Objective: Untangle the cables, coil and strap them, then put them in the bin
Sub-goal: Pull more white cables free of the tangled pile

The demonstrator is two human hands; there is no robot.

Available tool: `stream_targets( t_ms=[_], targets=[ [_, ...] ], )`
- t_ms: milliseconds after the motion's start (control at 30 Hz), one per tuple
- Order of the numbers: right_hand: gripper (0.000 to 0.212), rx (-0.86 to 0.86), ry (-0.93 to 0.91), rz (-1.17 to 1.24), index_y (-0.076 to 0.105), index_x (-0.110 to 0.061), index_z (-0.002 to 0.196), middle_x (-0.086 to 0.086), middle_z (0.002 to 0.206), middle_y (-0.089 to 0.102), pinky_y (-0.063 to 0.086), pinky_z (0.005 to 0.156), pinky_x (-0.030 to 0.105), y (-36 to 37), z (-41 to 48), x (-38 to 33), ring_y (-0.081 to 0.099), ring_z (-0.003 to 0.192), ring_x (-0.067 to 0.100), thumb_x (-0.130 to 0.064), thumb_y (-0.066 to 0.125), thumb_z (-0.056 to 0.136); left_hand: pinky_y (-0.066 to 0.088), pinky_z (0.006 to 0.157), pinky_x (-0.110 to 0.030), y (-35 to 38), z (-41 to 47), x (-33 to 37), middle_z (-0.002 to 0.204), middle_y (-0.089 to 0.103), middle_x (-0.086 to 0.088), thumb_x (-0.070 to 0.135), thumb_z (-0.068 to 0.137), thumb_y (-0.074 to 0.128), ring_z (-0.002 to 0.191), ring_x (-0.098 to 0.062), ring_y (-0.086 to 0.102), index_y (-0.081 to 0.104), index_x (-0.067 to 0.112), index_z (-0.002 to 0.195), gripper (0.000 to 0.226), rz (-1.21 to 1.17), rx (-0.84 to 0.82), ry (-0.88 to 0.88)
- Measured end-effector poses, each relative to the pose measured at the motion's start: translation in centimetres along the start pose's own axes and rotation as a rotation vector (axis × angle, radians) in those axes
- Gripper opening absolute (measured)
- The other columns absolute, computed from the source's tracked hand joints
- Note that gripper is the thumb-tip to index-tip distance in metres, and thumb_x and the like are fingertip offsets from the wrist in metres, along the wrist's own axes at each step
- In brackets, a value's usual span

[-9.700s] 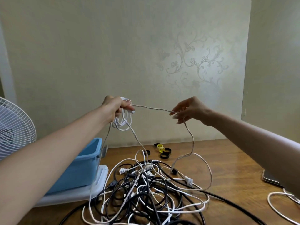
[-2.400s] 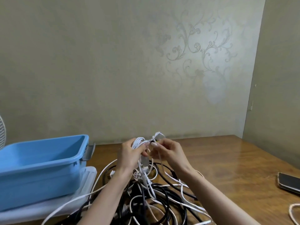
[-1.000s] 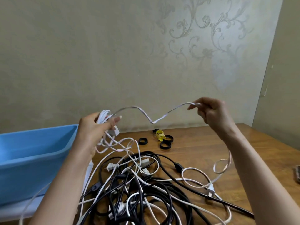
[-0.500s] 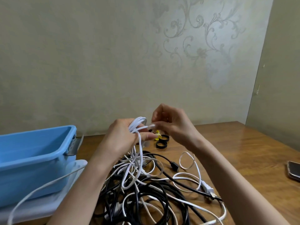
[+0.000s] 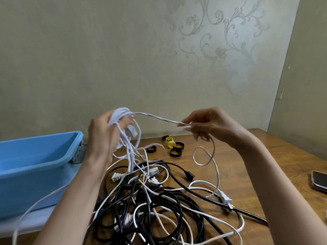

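Observation:
My left hand (image 5: 104, 135) grips a small coil of white cable (image 5: 122, 114) raised above the table. A stretch of that same white cable (image 5: 159, 118) runs rightward to my right hand (image 5: 208, 125), which pinches it between thumb and fingers. Below the right hand the cable hangs in a loop (image 5: 203, 155) and trails down to a white plug (image 5: 225, 198). A tangle of black and white cables (image 5: 150, 206) lies on the wooden table (image 5: 265, 174). The blue bin (image 5: 35, 167) stands at the left on its pale lid.
Several black strap rings (image 5: 176, 152) and a yellow strap (image 5: 169, 142) lie near the wall behind the tangle. A phone (image 5: 319, 181) lies at the table's right edge. The wall stands close behind.
My right hand has moved away from the left hand to the right, drawing out a length of the white cable. The left hand keeps its coil.

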State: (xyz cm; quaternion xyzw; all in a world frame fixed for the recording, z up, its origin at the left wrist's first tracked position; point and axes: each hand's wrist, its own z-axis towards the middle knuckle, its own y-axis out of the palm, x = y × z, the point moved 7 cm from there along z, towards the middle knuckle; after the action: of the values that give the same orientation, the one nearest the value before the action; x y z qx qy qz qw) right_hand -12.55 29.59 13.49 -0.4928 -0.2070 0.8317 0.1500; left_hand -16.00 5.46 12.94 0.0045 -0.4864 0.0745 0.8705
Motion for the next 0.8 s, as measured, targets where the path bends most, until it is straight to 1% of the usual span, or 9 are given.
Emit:
stream_targets(
  t_ms=[133,267,333,400,500,600,667,733,800],
  targets=[
    [0.006,-0.006,0.073,-0.124,0.073,-0.009,0.086,0.002,0.056,0.062,0.044,0.051,0.022,-1.2,-0.2,1.8,0.053,0.052,0.013,-0.006,0.067,0.085,0.048,0.052,-0.024,-3.3,0.7,-0.5,0.072,0.063,-0.003,0.018,0.085,0.069,0.063,-0.02,0.058,0.068,0.021,0.08,0.006,-0.22,0.279,0.003],
    [0.025,0.122,0.082,-0.323,0.071,-0.022,0.072,-0.006,0.067,0.063,0.045,0.055,0.023,-2.8,0.0,2.3,0.057,0.058,0.01,0.001,0.071,0.08,0.055,0.071,-0.052,-6.5,1.3,-1.8,0.08,0.064,-0.01,0.029,0.075,0.074,0.075,-0.029,0.06,0.068,0.019,0.077,0.012,-0.346,0.499,0.0],
    [0.024,0.21,0.048,-0.378,0.073,-0.022,0.074,-0.002,0.072,0.062,0.045,0.058,0.017,-3.5,-0.2,1.9,0.058,0.062,0.008,0.003,0.073,0.076,0.052,0.069,-0.06,-7.3,1.9,-2.5,0.084,0.063,-0.016,0.04,0.065,0.076,0.076,-0.033,0.061,0.069,0.019,0.073,0.023,-0.379,0.52,0.0],
    [0.03,0.284,-0.015,-0.363,0.074,-0.021,0.075,-0.002,0.07,0.062,0.046,0.058,0.012,-3.7,-0.2,1.4,0.059,0.058,0.004,0.009,0.071,0.075,0.052,0.067,-0.057,-7.3,2.0,-2.9,0.085,0.062,-0.02,0.043,0.061,0.076,0.076,-0.034,0.059,0.068,0.02,0.071,0.026,-0.39,0.508,-0.009],
    [0.04,0.314,-0.091,-0.288,0.072,-0.024,0.073,0.003,0.071,0.066,0.056,0.063,0.023,-3.9,-0.4,0.6,0.066,0.061,0.011,0.015,0.067,0.077,0.049,0.065,-0.049,-6.9,2.0,-2.9,0.082,0.061,-0.019,0.039,0.069,0.075,0.074,-0.035,0.058,0.067,0.02,0.07,0.02,-0.386,0.464,-0.027],
    [0.043,0.292,-0.112,-0.362,0.071,-0.025,0.072,0.008,0.074,0.071,0.058,0.066,0.024,-4.1,-0.8,-0.4,0.067,0.062,0.01,0.016,0.064,0.079,0.047,0.066,-0.046,-6.7,2.0,-2.8,0.079,0.06,-0.016,0.034,0.073,0.074,0.075,-0.034,0.056,0.066,0.019,0.069,0.017,-0.392,0.448,-0.032],
    [0.035,0.295,-0.114,-0.516,0.073,-0.025,0.075,0.006,0.077,0.07,0.055,0.069,0.019,-4.0,-1.1,-1.1,0.064,0.066,0.009,0.009,0.069,0.079,0.046,0.067,-0.044,-6.5,1.8,-2.5,0.075,0.059,-0.01,0.028,0.079,0.072,0.075,-0.032,0.055,0.065,0.019,0.071,0.014,-0.388,0.446,-0.015],
    [0.026,0.338,-0.146,-0.651,0.076,-0.024,0.077,0.004,0.079,0.066,0.042,0.069,0.005,-4.1,-1.5,-2.2,0.054,0.071,0.004,0.002,0.072,0.079,0.047,0.068,-0.044,-6.3,1.7,-2.5,0.074,0.059,-0.006,0.023,0.084,0.07,0.076,-0.031,0.055,0.064,0.019,0.074,0.012,-0.378,0.446,-0.013],
    [0.028,0.361,-0.176,-0.645,0.076,-0.023,0.078,0.003,0.075,0.065,0.04,0.071,0.007,-4.5,-1.9,-3.1,0.051,0.071,0.005,0.003,0.069,0.08,0.047,0.067,-0.042,-6.4,1.8,-2.6,0.074,0.059,-0.006,0.023,0.086,0.069,0.076,-0.031,0.055,0.064,0.019,0.075,0.012,-0.383,0.446,-0.012]
  ],
)
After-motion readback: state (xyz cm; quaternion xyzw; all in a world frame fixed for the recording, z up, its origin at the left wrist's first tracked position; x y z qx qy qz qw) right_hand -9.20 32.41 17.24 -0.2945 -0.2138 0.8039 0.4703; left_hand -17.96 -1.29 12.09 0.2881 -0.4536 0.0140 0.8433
